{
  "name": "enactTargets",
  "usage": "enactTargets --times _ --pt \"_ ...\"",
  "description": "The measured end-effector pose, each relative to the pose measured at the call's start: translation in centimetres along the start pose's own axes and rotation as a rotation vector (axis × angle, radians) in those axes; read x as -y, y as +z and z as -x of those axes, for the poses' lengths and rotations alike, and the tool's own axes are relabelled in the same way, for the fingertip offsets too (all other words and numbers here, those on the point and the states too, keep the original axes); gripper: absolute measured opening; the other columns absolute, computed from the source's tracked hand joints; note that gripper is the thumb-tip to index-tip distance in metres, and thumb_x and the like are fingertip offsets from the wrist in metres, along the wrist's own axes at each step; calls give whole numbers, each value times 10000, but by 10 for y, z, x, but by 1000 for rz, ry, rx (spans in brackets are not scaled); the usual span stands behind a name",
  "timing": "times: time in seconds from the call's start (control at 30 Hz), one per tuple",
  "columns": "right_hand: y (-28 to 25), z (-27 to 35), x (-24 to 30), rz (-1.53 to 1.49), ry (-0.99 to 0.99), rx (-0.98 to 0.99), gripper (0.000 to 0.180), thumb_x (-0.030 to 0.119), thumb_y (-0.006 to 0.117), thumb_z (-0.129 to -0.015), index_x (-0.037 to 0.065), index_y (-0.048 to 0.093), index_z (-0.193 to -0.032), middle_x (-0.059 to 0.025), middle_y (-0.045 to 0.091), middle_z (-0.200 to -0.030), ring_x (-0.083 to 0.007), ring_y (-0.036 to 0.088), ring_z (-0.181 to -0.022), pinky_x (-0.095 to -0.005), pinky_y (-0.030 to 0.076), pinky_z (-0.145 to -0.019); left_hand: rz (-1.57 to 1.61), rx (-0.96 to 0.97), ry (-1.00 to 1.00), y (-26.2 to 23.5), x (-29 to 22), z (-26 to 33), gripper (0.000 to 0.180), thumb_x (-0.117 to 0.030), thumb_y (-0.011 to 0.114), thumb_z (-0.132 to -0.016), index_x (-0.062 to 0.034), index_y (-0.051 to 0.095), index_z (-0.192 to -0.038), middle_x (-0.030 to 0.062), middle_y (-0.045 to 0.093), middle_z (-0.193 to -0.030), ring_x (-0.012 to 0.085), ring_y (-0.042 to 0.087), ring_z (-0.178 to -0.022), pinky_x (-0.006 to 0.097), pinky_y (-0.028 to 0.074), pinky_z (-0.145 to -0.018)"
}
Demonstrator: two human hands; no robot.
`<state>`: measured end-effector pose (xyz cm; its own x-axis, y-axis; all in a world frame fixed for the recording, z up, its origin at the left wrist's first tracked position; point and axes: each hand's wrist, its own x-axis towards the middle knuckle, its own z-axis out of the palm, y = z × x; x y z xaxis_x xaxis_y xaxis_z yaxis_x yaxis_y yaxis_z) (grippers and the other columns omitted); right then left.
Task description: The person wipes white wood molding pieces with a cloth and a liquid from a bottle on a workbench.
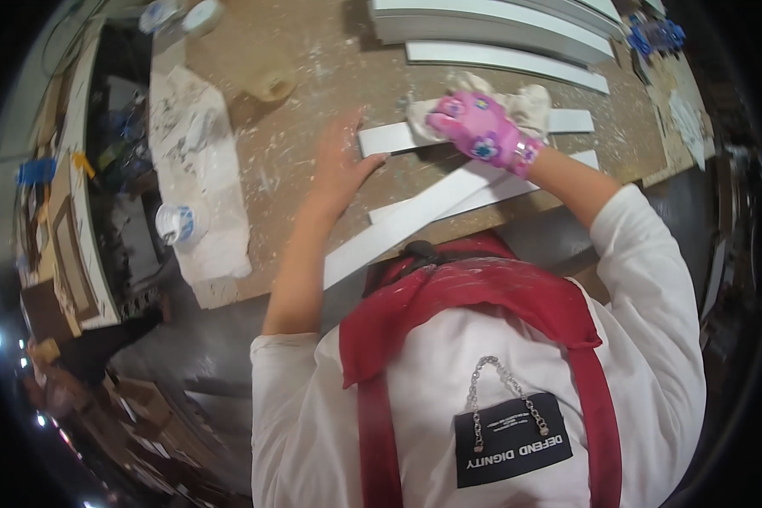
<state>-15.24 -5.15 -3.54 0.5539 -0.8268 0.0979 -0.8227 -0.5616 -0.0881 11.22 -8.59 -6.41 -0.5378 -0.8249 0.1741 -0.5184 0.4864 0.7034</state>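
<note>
My right hand (483, 129), in a pink flowered glove, presses a crumpled cream rag (531, 106) down on a white strip (387, 139). The rag hides the strip's middle; both ends show. At the strip's left end is my bare left hand (341, 161), slightly blurred, its thumb apart from the fingers and touching or almost touching the strip's near edge. Closer to me, a second white strip (398, 222) lies slantwise across a third white strip (529, 193), its lower end reaching past the table edge.
A stack of white boards (491, 32) stands at the far side, with a single strip (504, 66) in front. Left on the worktable (288, 182) lie a stained sheet (216, 245) and a small white tub (176, 223). Blue plastic (654, 35) sits at the far right.
</note>
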Motion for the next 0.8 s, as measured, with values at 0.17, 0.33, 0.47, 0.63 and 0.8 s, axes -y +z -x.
enactTargets --times 0.17,0.33,0.47,0.63,0.8 --pt "4 7 6 63 38 -125 249 59 568 -749 156 616 -973 -36 594 -882 -258 590 -858 -391 495 -706 125 186 -299 -65 -29 38 454 -146 722 -770 -36 555 -1178 109 586 -1045 227 568 -975 323 452 -849" --pt "7 7 6 47 92 -50 252 78 574 -761 163 613 -995 -33 591 -906 -259 581 -906 -391 497 -733 -174 489 -227 -88 -32 146 523 -201 740 -754 -52 550 -1217 167 592 -1075 312 593 -1024 392 477 -885" --pt "-35 11 -16 64 22 -26 269 63 591 -762 144 612 -1017 -70 585 -917 -275 588 -905 -410 508 -752 -356 227 -158 -74 -25 174 511 -159 768 -722 -38 568 -1177 184 592 -1113 356 587 -971 402 484 -819" --pt "-133 107 -149 -234 366 -387 368 121 576 -838 146 583 -1206 -99 621 -1046 -271 615 -937 -336 494 -837 40 292 -463 -108 -55 149 515 -10 722 -717 -24 572 -1210 162 603 -1162 277 607 -1037 350 478 -886" --pt "-204 134 -115 -381 453 -575 330 376 557 -932 61 619 -1007 -10 561 -930 -140 539 -878 -295 455 -804 37 300 -184 -61 -66 104 508 -24 749 -687 -37 589 -1169 159 602 -1174 328 600 -1045 395 495 -853"
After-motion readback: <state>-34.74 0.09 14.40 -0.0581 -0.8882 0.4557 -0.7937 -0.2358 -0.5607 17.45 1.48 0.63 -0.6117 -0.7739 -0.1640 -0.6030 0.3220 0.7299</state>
